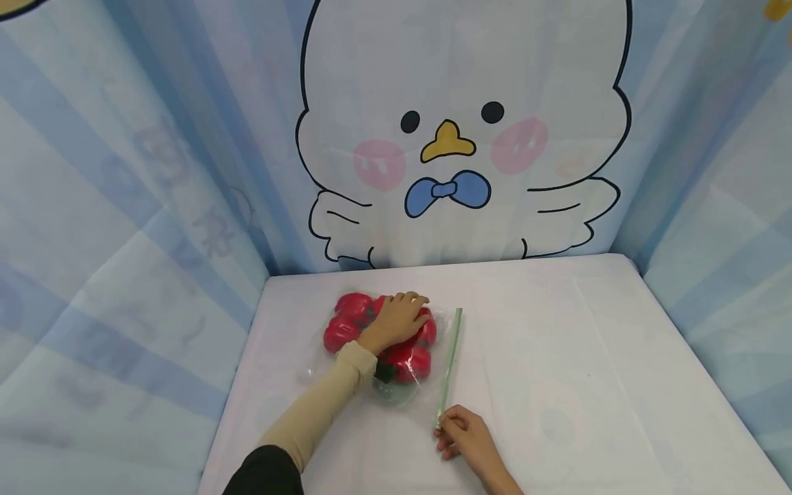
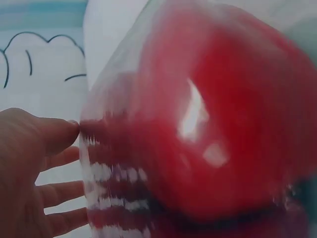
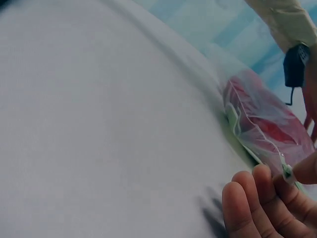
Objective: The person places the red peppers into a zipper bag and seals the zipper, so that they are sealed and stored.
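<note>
My left hand (image 1: 396, 320) lies flat, fingers relaxed, pressing on the red peppers (image 1: 346, 323) inside the clear zip bag (image 1: 402, 395) beneath my palm. My right hand (image 1: 467, 436) pinches the near end of the bag's green zip strip (image 1: 449, 361), which runs away from my fingertips (image 3: 247, 198) across the white table (image 1: 588, 357).
</note>
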### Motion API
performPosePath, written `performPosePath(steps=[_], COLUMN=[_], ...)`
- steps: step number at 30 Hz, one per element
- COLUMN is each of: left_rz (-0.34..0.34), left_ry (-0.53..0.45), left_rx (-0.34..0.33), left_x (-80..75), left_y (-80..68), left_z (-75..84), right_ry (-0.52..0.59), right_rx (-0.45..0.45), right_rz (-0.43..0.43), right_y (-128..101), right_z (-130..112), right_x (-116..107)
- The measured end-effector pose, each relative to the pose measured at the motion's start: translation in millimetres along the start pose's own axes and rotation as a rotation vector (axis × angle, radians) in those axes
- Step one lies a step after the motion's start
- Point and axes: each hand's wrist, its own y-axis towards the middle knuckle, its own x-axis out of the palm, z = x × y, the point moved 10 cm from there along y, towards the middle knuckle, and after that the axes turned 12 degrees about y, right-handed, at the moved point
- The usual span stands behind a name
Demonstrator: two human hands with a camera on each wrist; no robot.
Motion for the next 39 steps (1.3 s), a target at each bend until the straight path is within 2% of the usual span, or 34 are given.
performPosePath(steps=[9, 16, 24, 27, 31, 39], left_rz=[0.028, 0.118, 0.139, 0.157, 0.173, 0.188], left_ry=[-0.038, -0.059, -0.137, -0.196, -0.252, -0.257], left_rx=[-0.138, -0.222, -0.343, -0.352, -0.350, -0.335], left_x=[-2.5, -2.8, 14.5, 26.8, 38.7, 39.6], left_y=[-42.8, -79.4, -120.1, -126.0, -124.6, -116.0], left_z=[-45.0, -70.7, -90.9, -91.5, -86.4, -72.6], right_ry=[-0.028, -0.031, -0.060, -0.074, -0.071, -0.033], right_rx=[0.003, -0.003, -0.005, 0.008, 0.021, 0.008], right_rz=[0.141, 0.264, 0.328, 0.347, 0.354, 0.384], right_y=[7.7, 15.8, 22.5, 22.1, 19.5, 9.1], right_z=[-11.2, -22.7, -32.8, -35.5, -35.5, -34.4], right_x=[-34.1, -59.6, -86.0, -95.9, -104.5, -115.4])
